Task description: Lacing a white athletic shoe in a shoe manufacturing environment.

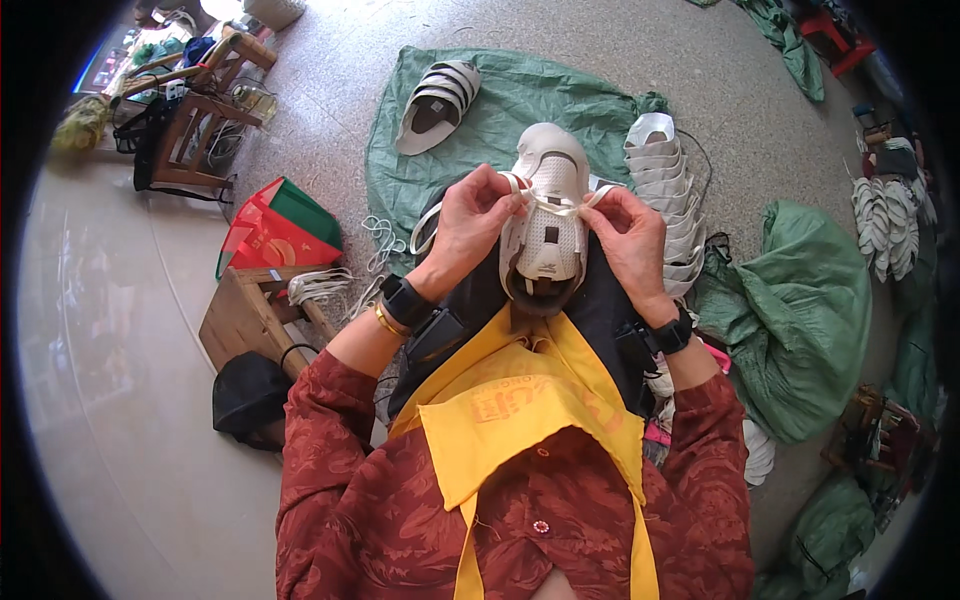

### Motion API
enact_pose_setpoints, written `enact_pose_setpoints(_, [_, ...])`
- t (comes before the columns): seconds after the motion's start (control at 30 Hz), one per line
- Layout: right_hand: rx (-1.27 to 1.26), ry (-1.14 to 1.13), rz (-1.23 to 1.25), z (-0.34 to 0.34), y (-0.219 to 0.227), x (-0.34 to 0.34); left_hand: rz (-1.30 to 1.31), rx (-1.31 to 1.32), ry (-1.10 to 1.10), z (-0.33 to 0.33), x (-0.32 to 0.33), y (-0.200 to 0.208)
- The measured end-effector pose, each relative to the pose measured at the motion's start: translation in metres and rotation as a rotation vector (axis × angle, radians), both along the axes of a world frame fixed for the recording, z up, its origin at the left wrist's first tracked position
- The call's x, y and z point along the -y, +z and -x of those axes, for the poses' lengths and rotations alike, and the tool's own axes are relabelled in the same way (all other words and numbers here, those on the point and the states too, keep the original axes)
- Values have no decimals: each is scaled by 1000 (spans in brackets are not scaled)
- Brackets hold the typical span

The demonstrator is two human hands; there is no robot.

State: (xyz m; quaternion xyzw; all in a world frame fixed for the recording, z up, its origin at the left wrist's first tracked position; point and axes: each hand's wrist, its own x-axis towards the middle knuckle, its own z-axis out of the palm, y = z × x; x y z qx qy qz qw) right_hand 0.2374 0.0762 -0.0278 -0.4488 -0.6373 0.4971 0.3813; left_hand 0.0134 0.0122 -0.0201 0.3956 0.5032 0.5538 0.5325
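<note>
A white perforated shoe upper (552,262) rests between my knees, its rounded toe pointing away and its dark heel opening toward me. White shoelace (552,208) runs across its front over the tongue. My left hand (468,222) pinches the lace on the left side between thumb and fingers, with a loop showing above the fingertips. On the other side, my right hand (630,238) pinches the lace close to the upper's edge. Both hands are level and a little apart. Whether the lace is knotted in the middle is too small to tell.
A green woven sheet (540,85) lies ahead, bearing nested shoe uppers (440,105). More uppers (668,190) stand stacked at the right, beside a green sack (795,320). To the left are a wooden stool (245,325) with white laces (318,287) and a red bag (270,240).
</note>
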Motion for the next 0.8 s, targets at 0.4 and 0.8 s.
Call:
enact_pose_setpoints(0.4, [-13,-44,-21,2,2,3,-175,-671,59,-11,6,14])
enact_pose_setpoints(0.8, [87,-46,-132,-2,2,6,90,-543,85,-15,6,16])
